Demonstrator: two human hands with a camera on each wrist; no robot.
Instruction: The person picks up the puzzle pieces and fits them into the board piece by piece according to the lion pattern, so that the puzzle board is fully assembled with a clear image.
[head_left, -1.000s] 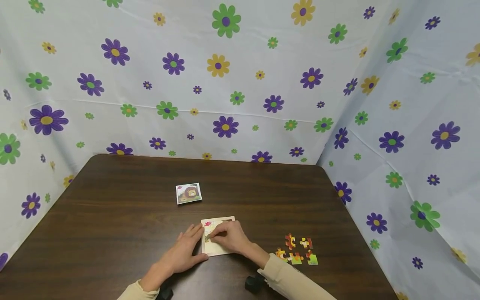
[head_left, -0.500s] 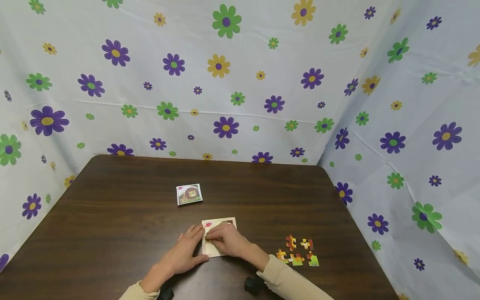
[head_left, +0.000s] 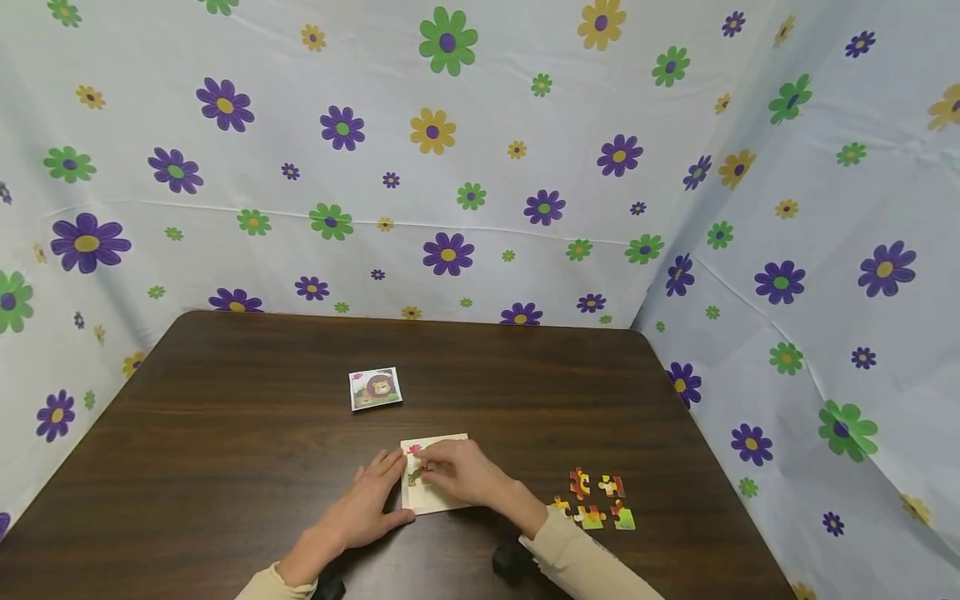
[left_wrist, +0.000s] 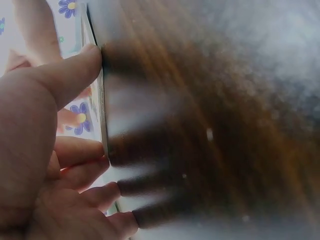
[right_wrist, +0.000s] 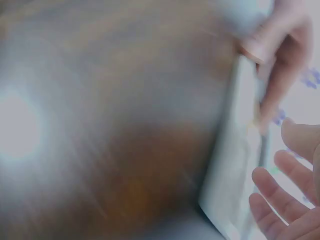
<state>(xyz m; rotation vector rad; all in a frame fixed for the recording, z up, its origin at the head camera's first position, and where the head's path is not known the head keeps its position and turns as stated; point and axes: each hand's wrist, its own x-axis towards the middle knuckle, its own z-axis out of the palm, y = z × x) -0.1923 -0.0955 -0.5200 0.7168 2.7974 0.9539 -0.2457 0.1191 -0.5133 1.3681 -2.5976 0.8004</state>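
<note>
A pale square puzzle board (head_left: pixel 435 502) lies on the table, with several picture pieces along its left side, one bearing a pink shape. My left hand (head_left: pixel 365 500) rests beside it, the fingers nearly straight at its left edge and the thumb at the near corner. In the left wrist view, that thumb touches the board's edge (left_wrist: pixel 103 110). Over the board hovers my right hand (head_left: pixel 468 475), thumb and index fingertips apart just above a puzzle piece (head_left: pixel 413 477). The right wrist view is blurred; there the hand's fingers (right_wrist: pixel 267 185) are loosely spread beside the board (right_wrist: pixel 230 165).
Several loose puzzle pieces (head_left: pixel 592 515) in red, yellow and green lie to the right of my right forearm. A square lion picture (head_left: pixel 377 388) sits farther back on the dark wooden table (head_left: pixel 247 433). Flowered cloth (head_left: pixel 360 267) hangs behind and at the sides.
My right hand's thumb and index finger, close together over the left part of the board earlier, have moved apart, and the piece there shows more. My left hand stays in place.
</note>
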